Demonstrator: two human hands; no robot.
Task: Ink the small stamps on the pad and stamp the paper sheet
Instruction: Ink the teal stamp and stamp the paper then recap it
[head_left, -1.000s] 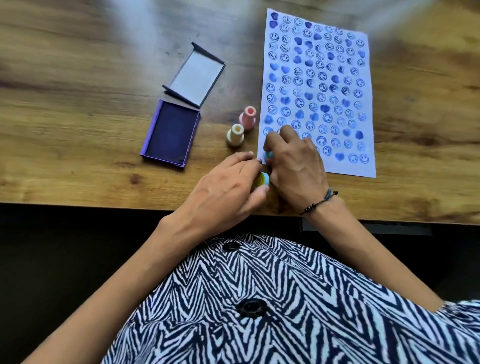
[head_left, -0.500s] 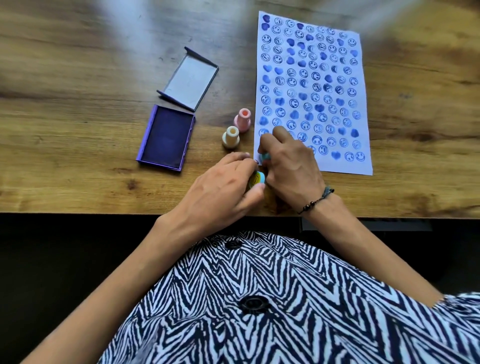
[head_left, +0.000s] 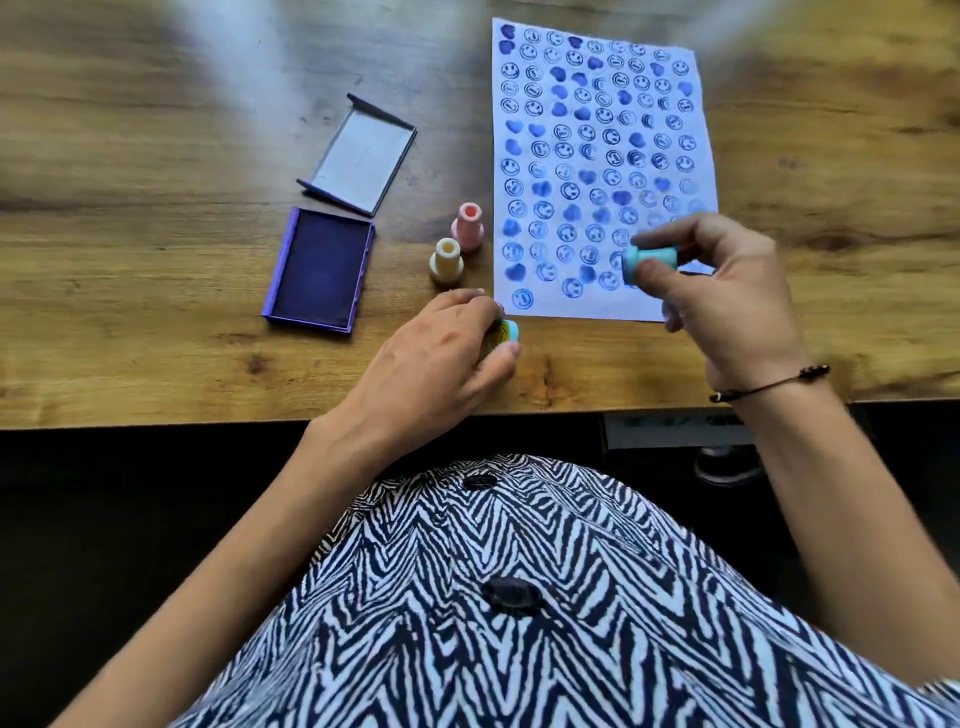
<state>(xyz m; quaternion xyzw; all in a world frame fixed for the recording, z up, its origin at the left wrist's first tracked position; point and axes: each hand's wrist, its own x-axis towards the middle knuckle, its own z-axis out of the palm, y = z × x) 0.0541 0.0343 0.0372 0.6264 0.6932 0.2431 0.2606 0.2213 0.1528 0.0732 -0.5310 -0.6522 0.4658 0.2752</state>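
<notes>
A white paper sheet (head_left: 602, 166) covered in blue smiley and heart prints lies on the wooden table. My right hand (head_left: 727, 296) holds a teal stamp (head_left: 649, 261) on its side, lifted above the sheet's lower right part. My left hand (head_left: 441, 353) rests on the table just left of the sheet's near corner, closed on a small blue and yellow stamp cap (head_left: 505, 332). The open purple ink pad (head_left: 319, 270) sits to the left. A pink stamp (head_left: 469, 226) and a cream stamp (head_left: 447, 260) stand upright between pad and sheet.
The ink pad's grey lid (head_left: 361, 156) lies open side up behind the pad. The table's front edge (head_left: 156, 415) runs just below my left hand. A striped shirt fills the bottom of the view.
My right hand lifted the teal stamp off the sheet's near left corner and moved right, leaving a fresh smiley print there. My left hand stayed put with the cap.
</notes>
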